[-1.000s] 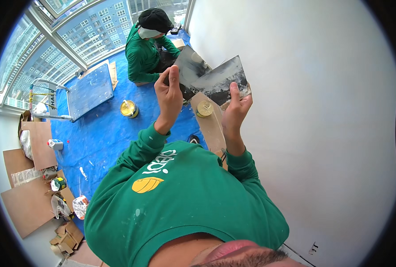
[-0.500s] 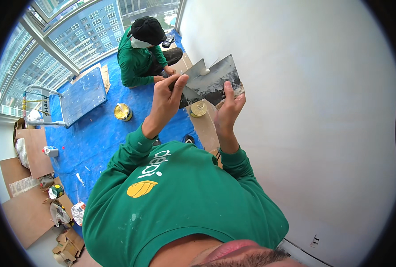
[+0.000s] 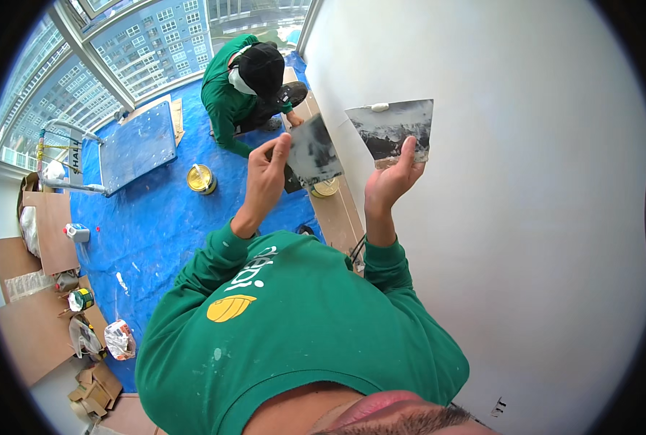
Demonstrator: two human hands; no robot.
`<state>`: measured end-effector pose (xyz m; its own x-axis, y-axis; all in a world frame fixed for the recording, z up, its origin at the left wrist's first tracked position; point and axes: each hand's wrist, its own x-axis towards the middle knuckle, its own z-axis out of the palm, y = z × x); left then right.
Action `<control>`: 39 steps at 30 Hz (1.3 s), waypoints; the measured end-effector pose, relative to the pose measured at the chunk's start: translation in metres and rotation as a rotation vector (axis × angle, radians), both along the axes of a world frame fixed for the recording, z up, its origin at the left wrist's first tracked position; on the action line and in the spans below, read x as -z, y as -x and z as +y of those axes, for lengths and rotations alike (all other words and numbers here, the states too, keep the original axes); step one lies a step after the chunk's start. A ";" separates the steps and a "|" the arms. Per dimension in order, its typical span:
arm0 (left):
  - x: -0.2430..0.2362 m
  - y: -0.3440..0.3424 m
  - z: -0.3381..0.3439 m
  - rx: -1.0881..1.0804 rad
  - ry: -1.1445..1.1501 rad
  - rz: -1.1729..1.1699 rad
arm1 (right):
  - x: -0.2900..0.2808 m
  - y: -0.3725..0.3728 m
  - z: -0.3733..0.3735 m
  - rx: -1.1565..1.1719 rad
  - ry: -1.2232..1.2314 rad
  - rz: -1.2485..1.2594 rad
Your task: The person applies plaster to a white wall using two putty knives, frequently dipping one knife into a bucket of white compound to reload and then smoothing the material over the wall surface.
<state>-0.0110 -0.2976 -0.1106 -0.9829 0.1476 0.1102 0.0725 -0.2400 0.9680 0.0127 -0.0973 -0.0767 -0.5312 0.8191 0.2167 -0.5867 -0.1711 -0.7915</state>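
My left hand grips a metal filler blade smeared with dark and whitish residue, held up at the centre. My right hand holds a second, wider filler blade with a white dab on its upper edge, thumb across its stained face. The two blades are apart. Beneath them a yellow-lidded tin is partly hidden, standing on a long brown board beside the white wall.
A co-worker in green crouches ahead. Blue sheeting covers the floor, with a flat trolley, an open yellow tin and a white jug. Cardboard and bags line the left side. Windows fill the back.
The overlapping blades have separated; the right one has moved rightward with its white dab now on top. The co-worker has bent further forward.
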 end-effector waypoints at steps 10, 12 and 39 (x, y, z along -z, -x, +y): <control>-0.001 0.019 0.004 0.088 -0.688 -0.436 | 0.020 -0.019 -0.067 -0.145 -0.787 -0.065; -0.004 0.020 -0.003 0.112 -0.672 -0.430 | 0.031 -0.024 -0.067 -0.240 -0.939 -0.198; 0.030 0.070 0.012 -0.159 -0.146 -0.101 | 0.049 -0.008 -0.010 0.033 0.185 -0.252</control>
